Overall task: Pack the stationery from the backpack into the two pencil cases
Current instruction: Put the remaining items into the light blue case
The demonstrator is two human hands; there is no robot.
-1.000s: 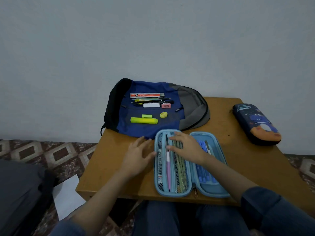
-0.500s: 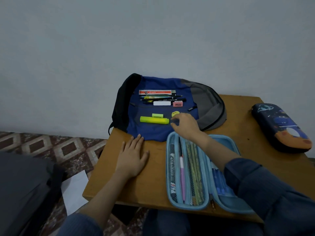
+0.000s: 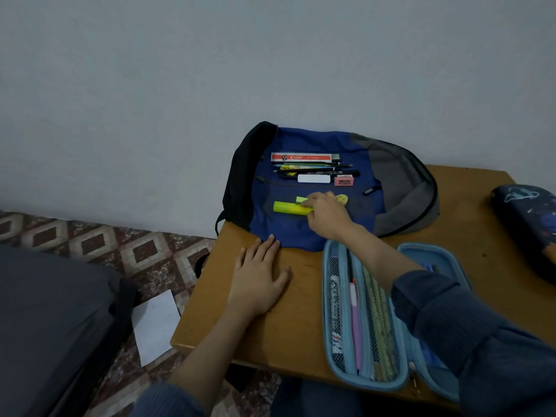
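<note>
1. The light-blue pencil case (image 3: pixel 364 377) is lying open at the near right of the table (image 3: pixel 282 335), already partly filled — a pink pen (image 3: pixel 355 320), some greenish pencils and a printed item are sitting behind its mesh pocket, and blue pens are showing in its right half, mostly hidden under the person's sleeve.
2. The dark space-print pencil case (image 3: pixel 526 221) is sitting at the far right edge and is looking closed; what it is holding cannot be told.
3. The backpack (image 3: pixel 400 188) is lying flat at the far side against the wall, still carrying plenty: a red-and-white ruler (image 3: pixel 301 157), a row of pens and pencils, a white eraser (image 3: pixel 313 178), a pink eraser (image 3: pixel 343 180) and a small yellow round piece (image 3: pixel 342 198).
4. The right hand (image 3: pixel 326 216) is reaching over the backpack, its fingers closing on the right end of the yellow highlighter (image 3: pixel 290 207) — contact is showing, though whether the highlighter is lifted yet I cannot tell. A small green piece (image 3: pixel 301 200) is lying just beyond it.
5. The left hand (image 3: pixel 258 281) is resting flat on the table with fingers spread, holding nothing.
6. Judging from this, the packing is roughly midway: most backpack items are waiting.
</note>
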